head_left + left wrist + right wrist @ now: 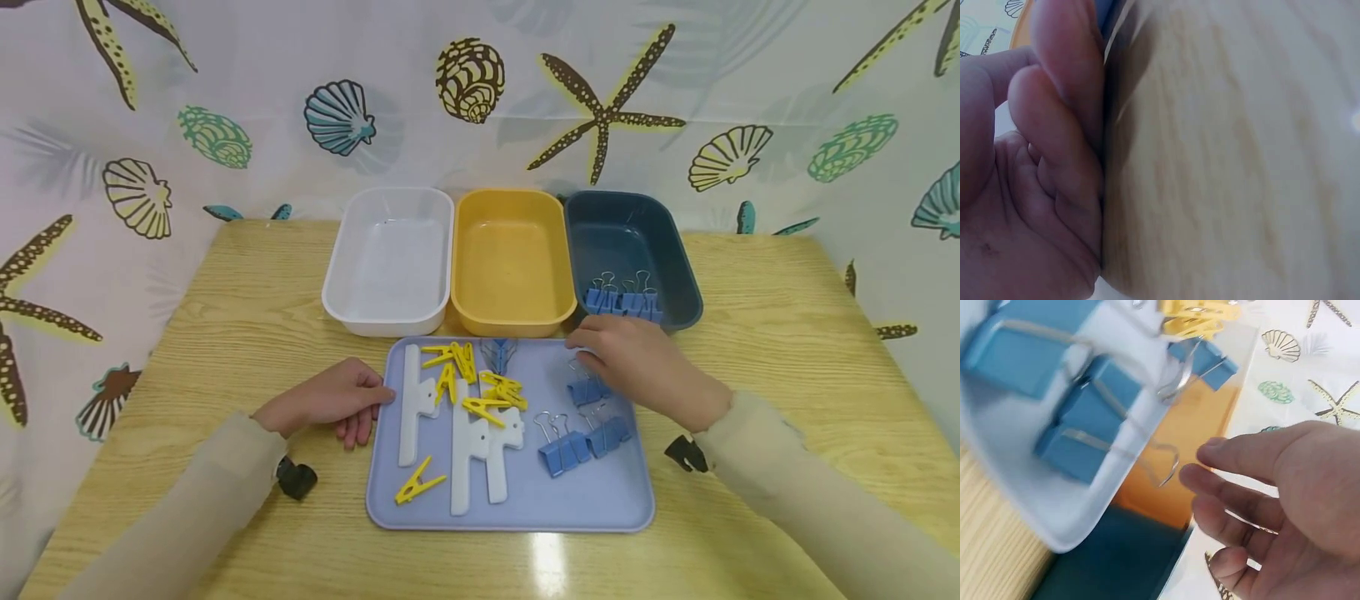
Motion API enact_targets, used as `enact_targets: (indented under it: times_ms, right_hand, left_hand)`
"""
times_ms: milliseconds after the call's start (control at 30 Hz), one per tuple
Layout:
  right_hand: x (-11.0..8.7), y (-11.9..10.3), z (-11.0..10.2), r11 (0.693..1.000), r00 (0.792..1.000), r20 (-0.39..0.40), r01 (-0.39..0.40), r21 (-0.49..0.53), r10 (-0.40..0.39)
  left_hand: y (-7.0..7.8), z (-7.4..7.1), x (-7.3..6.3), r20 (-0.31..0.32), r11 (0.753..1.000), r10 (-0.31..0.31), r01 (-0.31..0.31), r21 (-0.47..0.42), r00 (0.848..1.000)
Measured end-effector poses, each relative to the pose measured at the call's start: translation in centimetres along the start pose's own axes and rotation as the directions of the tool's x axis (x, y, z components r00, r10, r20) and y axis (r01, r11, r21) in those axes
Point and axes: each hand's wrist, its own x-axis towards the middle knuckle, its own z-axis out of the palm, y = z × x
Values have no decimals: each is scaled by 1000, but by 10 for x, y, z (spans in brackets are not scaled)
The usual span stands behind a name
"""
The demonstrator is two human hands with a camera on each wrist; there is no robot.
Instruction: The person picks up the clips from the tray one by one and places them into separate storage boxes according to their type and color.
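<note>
My right hand (637, 362) hovers over the far right corner of the lavender tray (517, 517), fingers loosely bent. The right wrist view shows nothing between those fingers (1210, 481). Just below it lies a blue binder clip (587, 392); two more binder clips (564, 454) are nearer the front. Another binder clip (498, 354) sits at the tray's far edge. On the tray's left half are white long-bar clips (461, 467) and several yellow clothespins (420, 482). My left hand (333, 400) rests on the table at the tray's left side, a fingertip right at the rim.
Behind the tray stand three bins side by side: a white bin (386, 317), a yellow bin (513, 318) and a navy bin (686, 283). Several blue binder clips (637, 300) lie in the navy one. A shell-patterned cloth (405, 50) hangs behind the wooden table (255, 292).
</note>
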Motion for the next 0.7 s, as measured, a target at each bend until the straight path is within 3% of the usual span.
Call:
enact_targets:
  times_ms: [167, 333, 500, 700]
  right_hand:
    - [14, -19, -4, 996, 997, -3, 74, 54, -74]
    - [23, -35, -6, 987, 988, 46, 143, 79, -147]
    - [31, -45, -5, 978, 976, 73, 206, 29, -207]
    - [37, -50, 2, 952, 957, 62, 288, -106, -283]
  left_hand:
    - [1, 0, 0, -1, 1000, -3, 3, 1, 1000]
    - [1, 0, -1, -3, 1000, -9, 9, 3, 1000]
    - [1, 0, -1, -5, 1000, -12, 12, 5, 1000]
    - [1, 0, -1, -3, 1000, -17, 17, 9, 1000]
